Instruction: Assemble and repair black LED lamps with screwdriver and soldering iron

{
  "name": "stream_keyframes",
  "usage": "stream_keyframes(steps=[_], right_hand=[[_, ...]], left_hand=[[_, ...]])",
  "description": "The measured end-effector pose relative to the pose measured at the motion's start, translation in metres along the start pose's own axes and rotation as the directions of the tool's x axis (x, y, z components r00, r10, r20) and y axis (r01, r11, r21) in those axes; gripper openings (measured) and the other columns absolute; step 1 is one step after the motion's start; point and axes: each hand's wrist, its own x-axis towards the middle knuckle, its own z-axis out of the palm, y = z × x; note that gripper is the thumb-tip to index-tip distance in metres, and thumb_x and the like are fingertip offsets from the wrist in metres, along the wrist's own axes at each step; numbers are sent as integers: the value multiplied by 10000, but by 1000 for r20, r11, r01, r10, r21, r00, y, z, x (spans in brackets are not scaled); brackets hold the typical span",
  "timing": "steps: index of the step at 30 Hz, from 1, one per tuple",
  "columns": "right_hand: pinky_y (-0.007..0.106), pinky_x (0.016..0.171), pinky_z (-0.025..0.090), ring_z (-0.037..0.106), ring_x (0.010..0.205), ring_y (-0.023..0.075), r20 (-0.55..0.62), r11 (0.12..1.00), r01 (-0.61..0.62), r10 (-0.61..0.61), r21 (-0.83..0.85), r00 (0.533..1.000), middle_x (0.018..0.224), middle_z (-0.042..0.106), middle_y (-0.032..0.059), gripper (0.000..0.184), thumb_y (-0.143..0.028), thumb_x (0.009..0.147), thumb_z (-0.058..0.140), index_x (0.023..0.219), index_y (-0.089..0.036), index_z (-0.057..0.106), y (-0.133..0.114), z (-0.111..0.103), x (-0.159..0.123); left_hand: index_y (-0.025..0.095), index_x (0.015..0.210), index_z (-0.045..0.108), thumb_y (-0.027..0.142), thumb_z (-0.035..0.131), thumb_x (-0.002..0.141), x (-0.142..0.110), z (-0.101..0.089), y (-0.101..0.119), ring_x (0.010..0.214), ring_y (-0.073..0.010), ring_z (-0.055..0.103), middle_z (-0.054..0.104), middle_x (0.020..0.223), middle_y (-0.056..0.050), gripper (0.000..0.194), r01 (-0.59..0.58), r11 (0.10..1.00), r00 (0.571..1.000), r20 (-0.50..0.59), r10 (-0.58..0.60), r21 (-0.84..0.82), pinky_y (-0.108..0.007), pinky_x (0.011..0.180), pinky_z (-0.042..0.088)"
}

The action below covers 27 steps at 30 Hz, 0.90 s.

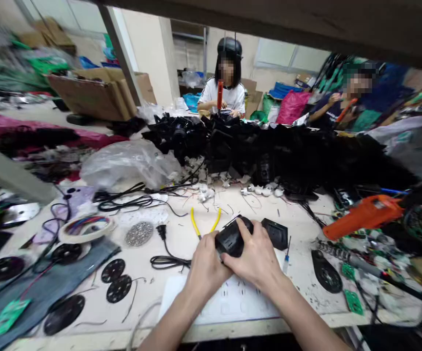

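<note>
Both of my hands grip one black plastic housing (231, 239) over the middle of the workbench. My left hand (208, 258) wraps its near left side, and my right hand (256, 251) holds its right side with fingers over the top. Just behind it lie pliers with yellow handles (195, 222), partly hidden by my left hand. A second black plastic shell (275, 233) rests to the right of my right hand, with a small screwdriver (286, 258) beside it. Below my wrists is a white power strip (229, 307).
A coiled black power cord (167, 261), a pile of small screws (138, 234) and black round parts (118, 288) lie left. An orange electric screwdriver (364, 216) and green circuit boards (353, 301) are right. A heap of black parts (240, 146) spans the back. Two people sit beyond.
</note>
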Motion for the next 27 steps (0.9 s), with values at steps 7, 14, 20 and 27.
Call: stream_keyframes(steps=[7,14,20,27], right_hand=[[487,1061,400,485,1212,394,10,997,-16,15,74,1000,1278,477,208,953,-458,623,773,1451,-112,452,1,-2,-4],[487,1094,375,461,1250,393,-15,991,-30,32,133,999,1328,427,194,924,-416,625,777,1447,-135,463,3,-4,-7],[488,1127,349,404,1330,394,14,983,-52,51,174,999,1400,390,189,940,-423,631,793,1461,-149,446,7,-5,-7],[467,1092,411,479,1286,323,-165,947,-65,122,315,979,1373,443,132,857,-509,704,721,1456,-213,439,39,-22,6]], left_hand=[[155,1205,506,150,609,615,1,3,-10,1037,-313,671,678,1111,-133,599,-59,998,994,-88,61,26,-429,886,556],[131,1191,537,164,585,636,-1,-4,-5,1022,-313,679,688,1108,-154,558,-83,996,992,-87,86,39,-437,870,561],[99,1199,542,231,626,633,-1,-8,1,1016,-315,680,686,1118,-158,587,6,1000,999,-46,-7,-21,-436,861,557],[84,1239,532,348,707,620,0,-8,1,970,-301,690,684,1122,-159,695,91,993,996,0,-91,-70,-437,869,555]])
